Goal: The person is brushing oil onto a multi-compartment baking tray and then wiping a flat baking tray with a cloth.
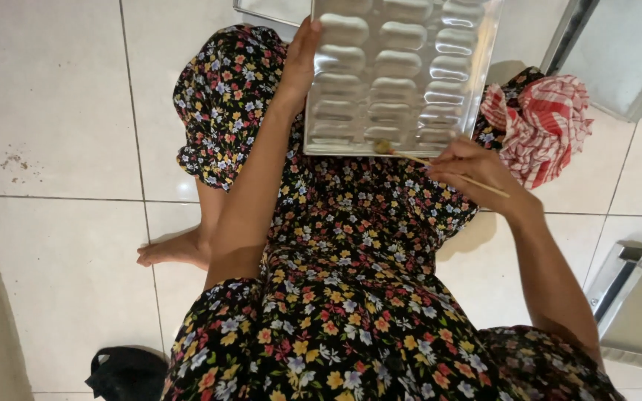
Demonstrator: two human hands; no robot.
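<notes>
The left hand point(302, 56) grips the left edge of a silvery metal mould tray point(399, 74) with 3 columns of oval hollows, resting on the lap of a dark floral dress point(336, 282). The right hand point(477, 167) pinches a thin wooden brush point(440, 165), its tip at the tray's near edge. A red-and-white checked cloth point(548, 122) lies just right, on the white tiled floor point(53, 96).

Top of the metal mould tray point(403, 70) cut off by the upper edge. Left hand point(300, 63) partly hidden behind the tray's side, fingers out of sight. Brush point(440, 165) tip too small to make out. Steel trays point(637, 312) at right cropped by the edge. Black bag point(124, 373) cut at the bottom.
</notes>
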